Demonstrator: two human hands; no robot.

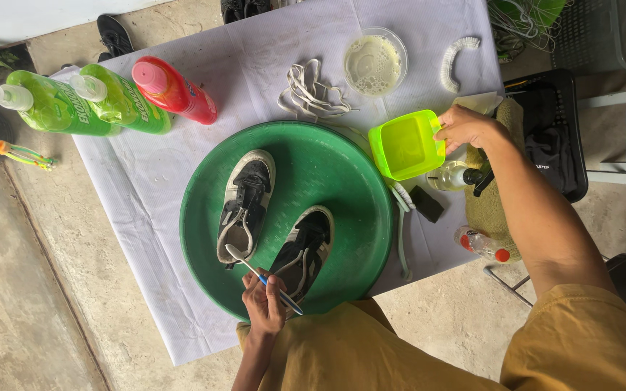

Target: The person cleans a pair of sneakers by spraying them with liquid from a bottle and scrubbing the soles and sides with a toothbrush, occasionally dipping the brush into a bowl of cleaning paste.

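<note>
Green basin [342, 156] sits on the cloth-covered worktop [146, 210], with two shoes [244, 203] lying inside it. Left hand [264, 303], at the basin's near rim, grips a toothbrush [255, 271] whose head touches the heel of the shoe just beyond the fingers. Right hand [465, 127] grasps the rim of a lime tub [405, 145], which rests over the basin's edge. Just beyond that hand lie laces [313, 90] and a bowl [375, 61] of foamy liquid. Three bottles [121, 98] lie far beyond the left hand.

Toothbrush [259, 274] slanted over two black-white sneakers [245, 205] in green basin [342, 166]; lime scoop [406, 145], seemingly empty, at rim.
</note>
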